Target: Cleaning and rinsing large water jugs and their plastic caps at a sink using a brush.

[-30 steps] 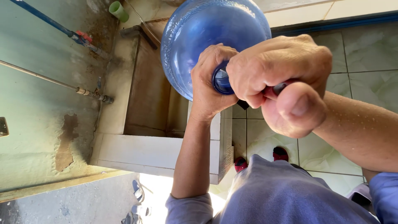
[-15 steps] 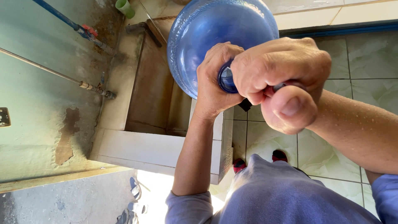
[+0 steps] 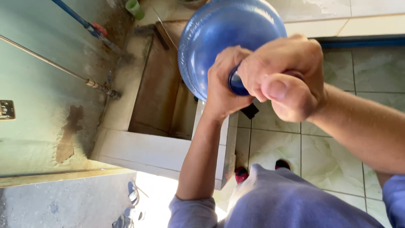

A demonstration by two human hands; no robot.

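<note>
Blue water jug (image 3: 230,40) — bulky, rigid, likely slippery — both left hand (image 3: 225,84) and right hand (image 3: 287,76) clamp its narrow neck, nearest handhold.

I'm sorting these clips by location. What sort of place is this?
Probably a household wash or utility area. A tiled masonry basin stands against a stained wall with exposed pipes, the floor is tiled, and both hands grip the neck of a large blue water jug.

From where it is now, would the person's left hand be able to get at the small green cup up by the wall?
Probably not as things stand: the left hand is wrapped around the neck of the big blue plastic water bottle, and the small green cup stands well beyond it.
</note>
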